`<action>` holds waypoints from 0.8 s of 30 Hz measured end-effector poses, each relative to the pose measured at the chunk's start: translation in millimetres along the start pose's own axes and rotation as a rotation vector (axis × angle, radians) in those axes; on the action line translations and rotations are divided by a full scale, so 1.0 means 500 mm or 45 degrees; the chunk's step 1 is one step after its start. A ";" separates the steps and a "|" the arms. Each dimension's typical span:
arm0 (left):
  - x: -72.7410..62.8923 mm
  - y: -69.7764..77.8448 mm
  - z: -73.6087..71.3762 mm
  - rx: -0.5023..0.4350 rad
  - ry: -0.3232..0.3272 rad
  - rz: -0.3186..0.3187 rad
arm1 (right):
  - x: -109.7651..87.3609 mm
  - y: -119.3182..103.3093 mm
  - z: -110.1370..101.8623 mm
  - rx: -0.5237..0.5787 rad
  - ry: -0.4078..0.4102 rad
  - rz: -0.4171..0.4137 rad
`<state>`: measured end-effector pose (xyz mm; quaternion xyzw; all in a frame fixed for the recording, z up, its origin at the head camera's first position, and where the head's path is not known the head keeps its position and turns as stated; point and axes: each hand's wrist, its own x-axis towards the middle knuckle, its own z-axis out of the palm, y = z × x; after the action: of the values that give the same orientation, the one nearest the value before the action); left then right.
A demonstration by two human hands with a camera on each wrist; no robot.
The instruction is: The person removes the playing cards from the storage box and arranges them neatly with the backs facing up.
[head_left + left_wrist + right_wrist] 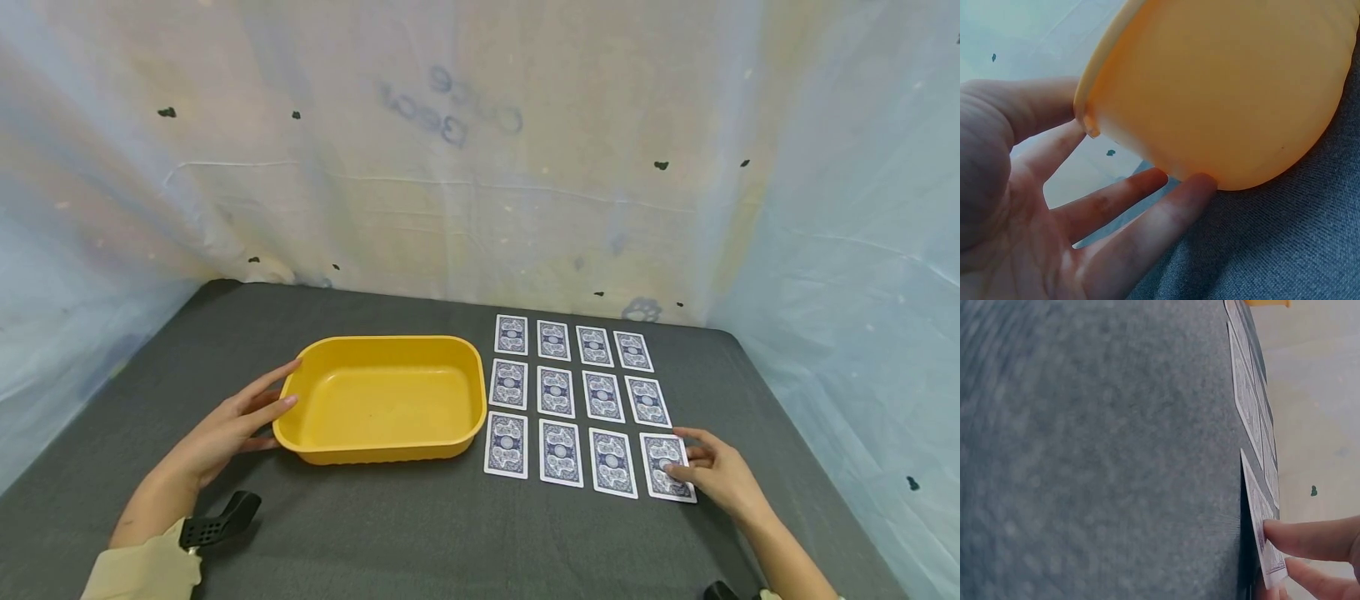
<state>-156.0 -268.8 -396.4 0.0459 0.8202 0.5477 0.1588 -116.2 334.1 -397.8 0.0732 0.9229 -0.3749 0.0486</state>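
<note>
At the left end of the yellow plastic tub (382,457), my left hand (236,417) touches the rim and outer wall with spread, mostly straight fingers. The left wrist view shows its fingertips right against the tub's wall (1229,100). My right hand (716,475) pinches a playing card (663,454), the rightmost of the front row, with the thumb on its patterned blue back and fingers at its right edge. In the right wrist view, that card (1257,515) is tilted, its near edge raised over the cloth with a dark shadow beneath.
Several more playing cards (555,392) lie back side up in three rows right of the tub. Dark grey cloth (420,533) covers the table. A pale plastic sheet (480,208) hangs behind the table and along both sides.
</note>
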 end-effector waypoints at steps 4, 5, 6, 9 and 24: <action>0.003 -0.001 -0.001 0.003 -0.003 0.009 | 0.004 -0.001 -0.002 -0.064 0.010 0.019; 0.004 -0.001 -0.001 0.004 -0.006 0.016 | 0.005 -0.001 -0.003 -0.087 0.012 0.022; 0.005 0.000 -0.001 0.003 -0.007 0.020 | 0.007 -0.001 -0.004 -0.112 0.014 0.024; 0.006 0.003 -0.002 0.003 -0.011 0.028 | 0.012 -0.002 -0.005 -0.193 0.019 0.025; 0.004 0.003 0.000 0.011 -0.001 -0.008 | 0.016 -0.018 -0.002 -0.420 0.052 -0.055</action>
<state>-158.3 -267.7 -395.2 0.0444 0.8226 0.5437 0.1607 -125.5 329.4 -392.2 0.0521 0.9740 -0.2178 0.0332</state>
